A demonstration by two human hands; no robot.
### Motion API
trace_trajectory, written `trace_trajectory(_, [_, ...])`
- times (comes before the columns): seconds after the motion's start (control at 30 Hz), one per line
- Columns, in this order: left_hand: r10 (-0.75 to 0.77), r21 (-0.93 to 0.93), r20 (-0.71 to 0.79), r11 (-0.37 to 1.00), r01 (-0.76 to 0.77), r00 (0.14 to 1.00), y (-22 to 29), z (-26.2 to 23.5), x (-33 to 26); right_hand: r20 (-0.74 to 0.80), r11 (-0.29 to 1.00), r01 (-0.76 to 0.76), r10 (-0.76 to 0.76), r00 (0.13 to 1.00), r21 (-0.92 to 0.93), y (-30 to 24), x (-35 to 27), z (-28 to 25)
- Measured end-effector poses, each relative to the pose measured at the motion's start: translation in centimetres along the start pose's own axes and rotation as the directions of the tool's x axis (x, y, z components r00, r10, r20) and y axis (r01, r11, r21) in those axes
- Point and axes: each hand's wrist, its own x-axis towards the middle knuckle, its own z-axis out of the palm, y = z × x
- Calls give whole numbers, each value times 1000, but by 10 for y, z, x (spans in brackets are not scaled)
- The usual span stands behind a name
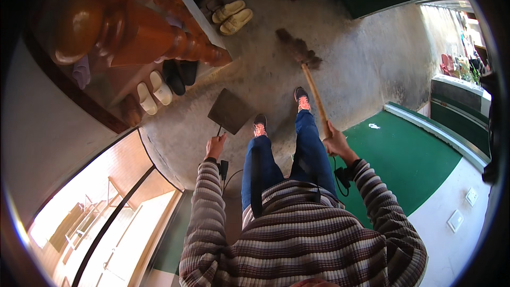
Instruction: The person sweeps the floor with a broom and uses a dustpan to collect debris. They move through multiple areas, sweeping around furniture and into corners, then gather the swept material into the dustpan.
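My right hand point(336, 143) is wrapped round the pale wooden handle of a broom point(314, 93). Its dark brown, ragged bristles rest on or just over the grey concrete floor, beyond my right foot. In my left hand point(215, 146) is the thin handle of a dark, square-looking dustpan point(231, 110), which lies ahead of my left foot. Broom head and dustpan are well apart. Whether the dustpan touches the floor I cannot tell.
A glossy wooden stair post point(143, 37) stands at the left. Near it are white slippers point(154, 93), black slippers point(178, 77) and yellow slippers point(232, 17). A green-painted wall panel point(404, 159) runs along the right. At lower left is a bright doorway point(101, 212).
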Motion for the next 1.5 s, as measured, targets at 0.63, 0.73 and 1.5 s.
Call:
trace_trajectory(0.63, [75,-10,40,997,-75,996,-57,-21,16,325,990,-19,64,944,-142,-36,-134,69])
trace_trajectory(0.73, [46,-4,50,999,-46,998,-57,-17,8,221,982,-157,177,959,-108,-40,-111,94])
trace_trajectory(1.5, [175,95,95,978,-184,980,2,-25,-23,-298,814,-204,415,860,544,171,-120,-64])
